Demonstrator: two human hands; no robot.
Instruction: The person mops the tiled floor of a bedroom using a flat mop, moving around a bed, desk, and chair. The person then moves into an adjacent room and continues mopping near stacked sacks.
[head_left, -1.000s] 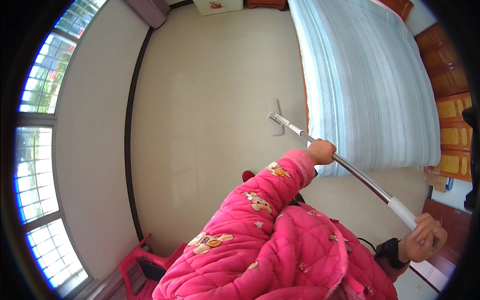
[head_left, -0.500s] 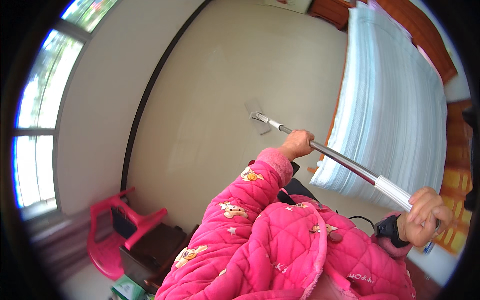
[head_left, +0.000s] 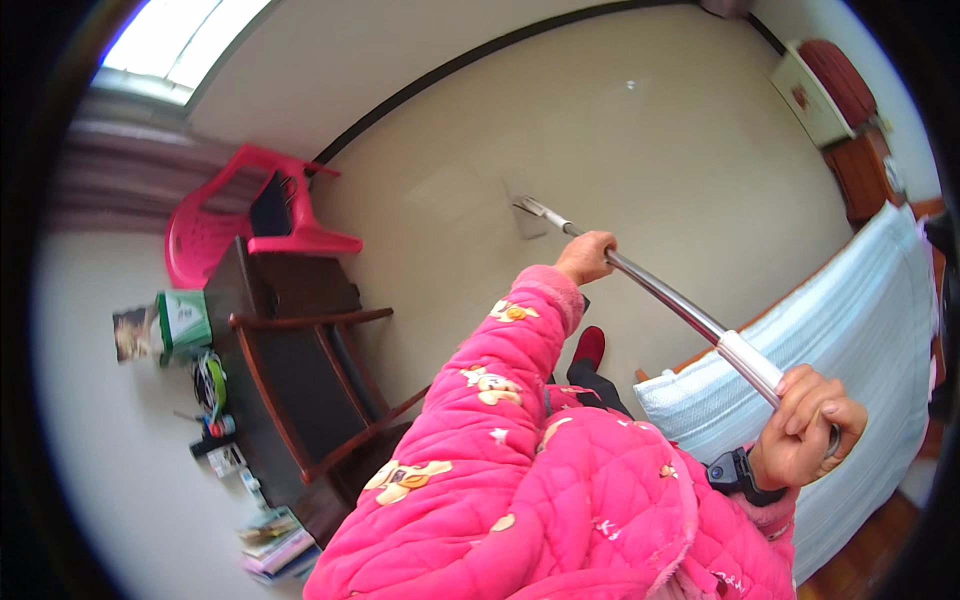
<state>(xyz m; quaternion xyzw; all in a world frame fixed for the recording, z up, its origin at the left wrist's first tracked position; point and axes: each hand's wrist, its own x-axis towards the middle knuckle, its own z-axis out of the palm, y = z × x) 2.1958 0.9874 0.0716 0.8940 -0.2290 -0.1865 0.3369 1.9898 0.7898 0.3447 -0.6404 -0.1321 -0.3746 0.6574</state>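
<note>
Hands both closed on the pole (head_left: 668, 297), left (head_left: 585, 258) midway, right (head_left: 808, 425) at its end, I've swung from the bed (head_left: 860, 310) toward the chair (head_left: 240, 215).

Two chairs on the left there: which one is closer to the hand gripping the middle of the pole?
The dark wooden chair, just beside the pink sleeve below the left hand. The pink plastic chair stands farther off, by the wall under the window.

Silver pole (head_left: 665, 295), white grip section just above right hand's fingers (head_left: 805, 392). Sleeve (head_left: 500, 370) below left hand: pink quilted, cartoon bear print. Chair (head_left: 255, 215) pink.
</note>
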